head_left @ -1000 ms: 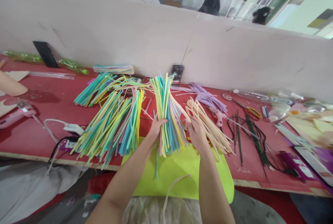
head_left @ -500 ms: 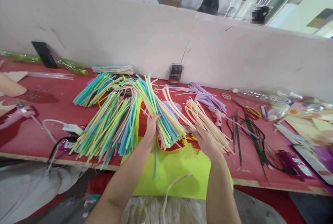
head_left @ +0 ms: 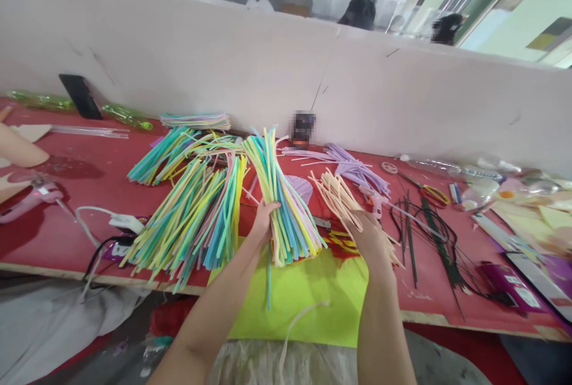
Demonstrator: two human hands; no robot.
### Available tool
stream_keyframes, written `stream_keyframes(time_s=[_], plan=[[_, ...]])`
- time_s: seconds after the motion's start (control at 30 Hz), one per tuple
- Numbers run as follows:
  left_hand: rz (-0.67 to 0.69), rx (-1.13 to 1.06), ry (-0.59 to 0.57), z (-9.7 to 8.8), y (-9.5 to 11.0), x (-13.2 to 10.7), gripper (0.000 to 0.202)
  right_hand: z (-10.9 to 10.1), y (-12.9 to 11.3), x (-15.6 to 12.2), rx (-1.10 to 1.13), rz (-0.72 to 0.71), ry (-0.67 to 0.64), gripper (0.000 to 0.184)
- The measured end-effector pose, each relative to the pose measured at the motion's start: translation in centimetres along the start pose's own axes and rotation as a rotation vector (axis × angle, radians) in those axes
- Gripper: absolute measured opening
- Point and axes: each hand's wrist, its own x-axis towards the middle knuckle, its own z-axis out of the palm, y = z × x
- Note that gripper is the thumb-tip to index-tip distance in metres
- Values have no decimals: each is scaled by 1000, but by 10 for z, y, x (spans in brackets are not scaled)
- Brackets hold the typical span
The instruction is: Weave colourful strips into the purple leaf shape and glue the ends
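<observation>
My left hand [head_left: 264, 221] is closed round the middle of a bundle of multicoloured pipe cleaners [head_left: 295, 230], held over a yellow-green sheet [head_left: 308, 307]. One blue pipe cleaner [head_left: 269, 281] hangs below that hand. My right hand [head_left: 370, 235] lies over a pile of peach pipe cleaners [head_left: 337, 191], its fingers curled on the stems; the palm hides part of the pile. To the left, a larger heap of mixed-colour pipe cleaners [head_left: 187, 224] rests on the red table [head_left: 415, 245]. Yellow and red strands [head_left: 344, 243] show between the held bundle and my right hand.
Purple pipe cleaners [head_left: 357, 167] lie behind the peach pile. Scissors [head_left: 432, 193], a pink glue gun [head_left: 378, 200], and dark cables [head_left: 447, 236] are on the right. Another glue gun [head_left: 33, 197] and a person's arm [head_left: 20, 146] are at left. A white partition [head_left: 223, 57] stands behind.
My right hand has moved right, from between the bundle and the peach pile onto the pile, with the peach stems it held. The bundle in my left hand has turned more upright.
</observation>
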Motion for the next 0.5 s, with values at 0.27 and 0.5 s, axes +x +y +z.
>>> stream_keyframes(time_s=[0.27, 0.5], plan=[[-385, 111, -231, -9, 3, -7, 18, 3, -79, 18, 490, 58, -97, 35], [-439, 182, -436, -10, 3, -7, 33, 22, -105, 44, 702, 62, -40, 32]])
